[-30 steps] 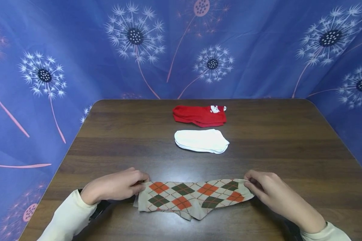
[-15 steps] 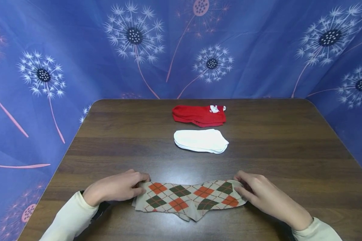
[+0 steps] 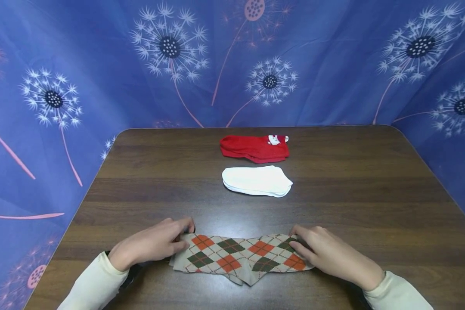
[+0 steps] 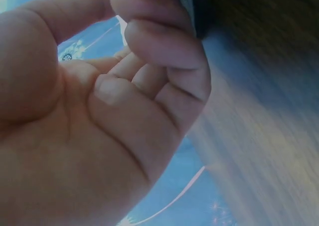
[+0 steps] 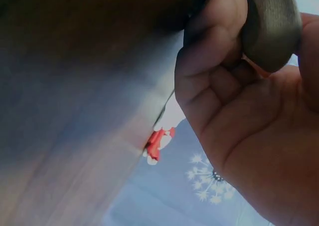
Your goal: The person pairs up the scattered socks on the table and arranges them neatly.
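Observation:
A pair of argyle socks, beige with orange and dark green diamonds, lies flat in front of me, one sock mostly hidden beneath the other. At the straight cuff end on the left, my left hand pinches the fabric between thumb and fingers. My right hand grips the toe end and covers its tip. In the right wrist view, the beige sock toe sits between the thumb and the curled fingers. The left wrist view shows curled fingers with a dark bit of fabric at the top.
Past the argyle pair lie white socks, stacked flat. Behind those, near the far edge, are red socks with a white figure at one end. The brown wooden table meets a blue dandelion-print cloth at the back and sides.
My right hand has moved left, and the toe end has come left with it, its tip now under the hand. The left hand stays at the cuff, almost still.

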`<state>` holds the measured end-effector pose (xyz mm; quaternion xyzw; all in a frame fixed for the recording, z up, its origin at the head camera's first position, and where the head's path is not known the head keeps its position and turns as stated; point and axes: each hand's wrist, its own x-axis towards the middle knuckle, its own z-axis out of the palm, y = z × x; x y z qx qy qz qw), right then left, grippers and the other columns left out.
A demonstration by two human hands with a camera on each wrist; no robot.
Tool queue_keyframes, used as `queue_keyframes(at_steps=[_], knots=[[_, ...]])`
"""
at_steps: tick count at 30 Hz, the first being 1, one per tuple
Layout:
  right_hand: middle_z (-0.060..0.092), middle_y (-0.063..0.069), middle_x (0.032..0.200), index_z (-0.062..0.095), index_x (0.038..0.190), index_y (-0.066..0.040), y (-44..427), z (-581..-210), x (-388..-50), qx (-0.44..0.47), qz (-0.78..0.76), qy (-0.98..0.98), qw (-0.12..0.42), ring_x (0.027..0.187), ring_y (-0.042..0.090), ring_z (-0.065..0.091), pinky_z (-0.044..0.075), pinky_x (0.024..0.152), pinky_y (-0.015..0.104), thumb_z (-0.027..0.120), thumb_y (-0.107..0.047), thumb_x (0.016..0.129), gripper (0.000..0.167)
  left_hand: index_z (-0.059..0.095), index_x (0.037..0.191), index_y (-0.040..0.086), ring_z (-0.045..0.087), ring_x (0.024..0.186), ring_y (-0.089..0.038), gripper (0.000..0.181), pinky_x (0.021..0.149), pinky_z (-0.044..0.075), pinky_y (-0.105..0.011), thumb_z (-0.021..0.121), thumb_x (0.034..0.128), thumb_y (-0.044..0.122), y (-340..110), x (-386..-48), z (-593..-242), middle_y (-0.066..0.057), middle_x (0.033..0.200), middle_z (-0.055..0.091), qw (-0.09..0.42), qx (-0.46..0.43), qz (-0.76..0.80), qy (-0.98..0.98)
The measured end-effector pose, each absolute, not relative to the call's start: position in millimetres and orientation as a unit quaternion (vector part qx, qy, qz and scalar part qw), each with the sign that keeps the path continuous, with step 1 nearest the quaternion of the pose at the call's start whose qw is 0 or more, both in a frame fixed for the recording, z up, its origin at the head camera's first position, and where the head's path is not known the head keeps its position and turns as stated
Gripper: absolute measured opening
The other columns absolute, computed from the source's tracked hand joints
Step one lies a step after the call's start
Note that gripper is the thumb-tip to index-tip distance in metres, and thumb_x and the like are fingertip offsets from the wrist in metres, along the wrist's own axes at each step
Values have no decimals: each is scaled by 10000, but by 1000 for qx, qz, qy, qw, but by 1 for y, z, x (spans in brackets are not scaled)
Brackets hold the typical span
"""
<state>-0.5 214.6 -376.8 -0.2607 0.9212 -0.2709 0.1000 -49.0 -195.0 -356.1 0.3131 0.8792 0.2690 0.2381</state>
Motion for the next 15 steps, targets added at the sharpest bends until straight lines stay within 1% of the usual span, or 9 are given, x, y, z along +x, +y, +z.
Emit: queue_keyframes(at_steps=[3,10,15], knots=[[449,-200,654,605,963,-152,215,-377,0,-263,-259,925,92,542,-61,405,397,510,195,630,-196,983,54,543,998,181,417,594,6,156,537,390,-212,637,929,77,-192,-49,-360,109,741,530,233,326,276,874],[449,-190,627,637,1017,-96,223,-374,-2,-242,-228,940,74,502,-61,388,388,486,191,657,-135,952,77,554,987,196,416,596,10,131,540,393,-208,614,951,85,-182,-52,-365,118,739,533,235,337,281,868],[428,-196,609,639,993,-105,228,-375,-5,-238,-207,948,51,496,-64,367,373,492,193,665,-125,944,59,563,974,181,388,572,8,110,508,362,-205,602,952,81,-174,-55,-367,124,706,504,221,341,274,872]])
